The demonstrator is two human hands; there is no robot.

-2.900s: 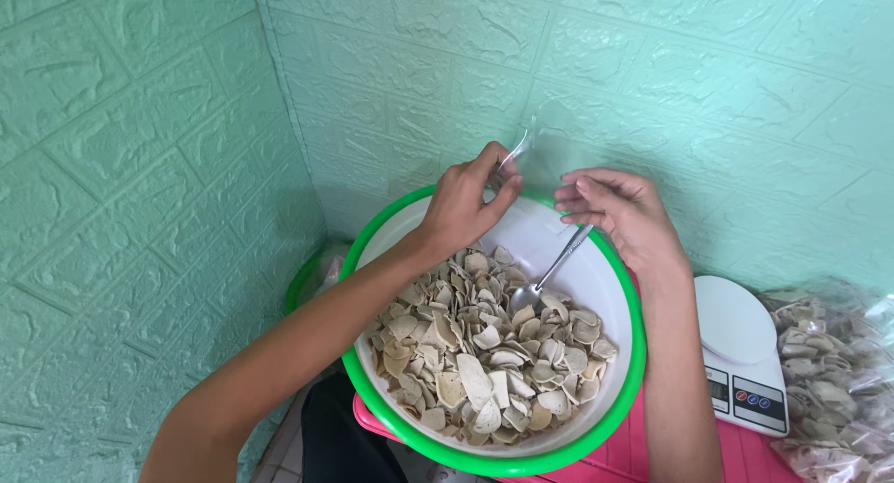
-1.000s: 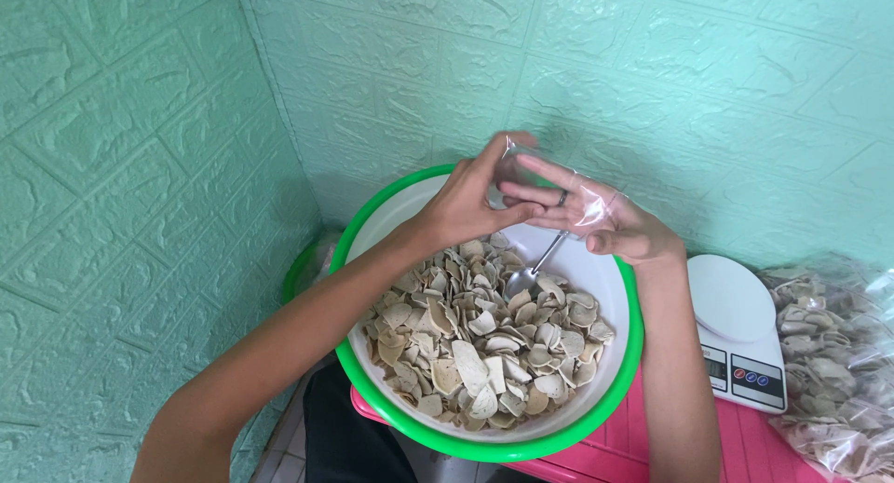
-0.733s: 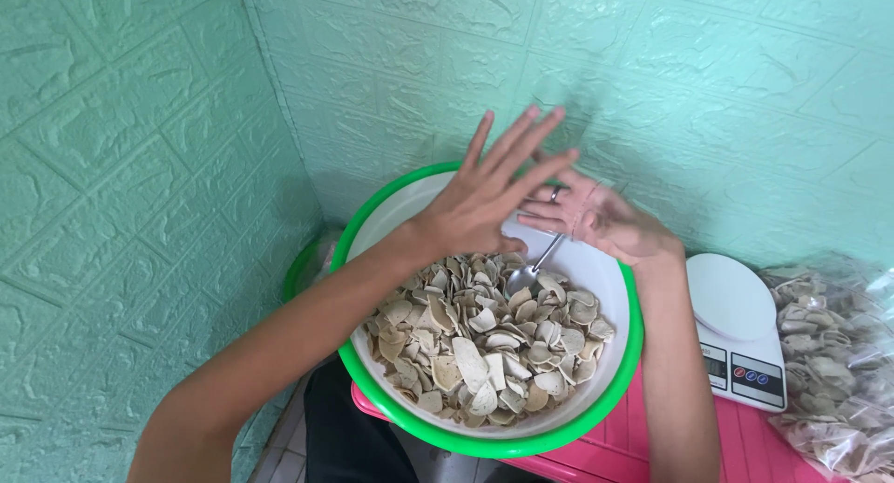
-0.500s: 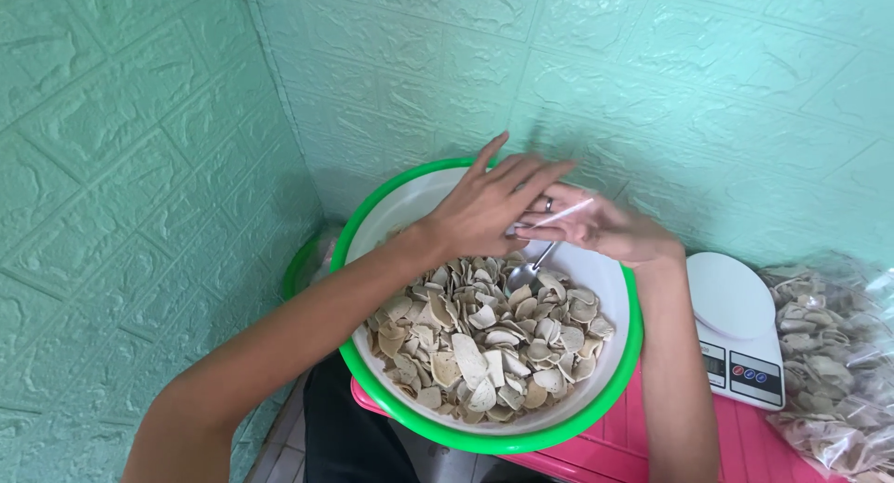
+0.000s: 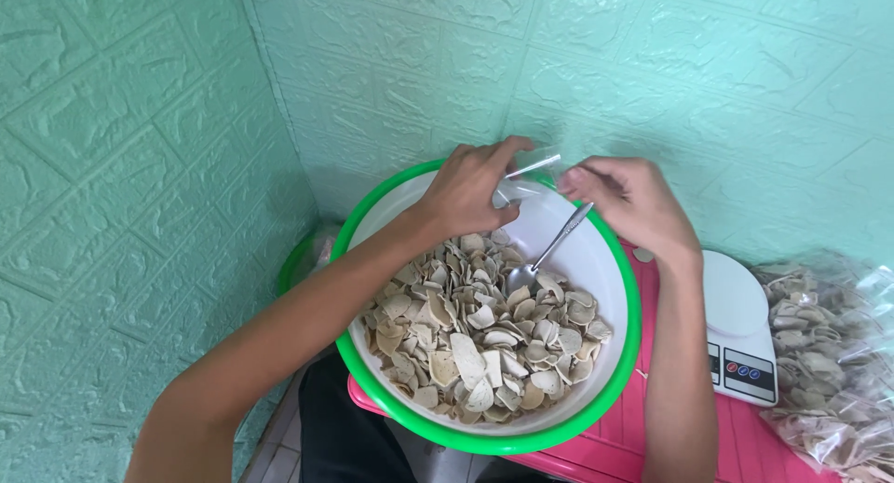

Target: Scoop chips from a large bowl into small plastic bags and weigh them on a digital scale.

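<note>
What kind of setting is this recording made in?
Probably a small home food-packing corner. A green-rimmed basin holds pale chips, a digital kitchen scale sits on a pink surface, filled clear bags lie beside it, and both hands pinch a small clear bag.

Hands apart now (bag [image 5: 535, 162] stretched)

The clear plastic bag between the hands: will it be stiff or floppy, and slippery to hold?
The clear plastic bag looks thin, so probably floppy and very light. Both the left hand and right hand pinch it, suggesting a slippery film.
</note>
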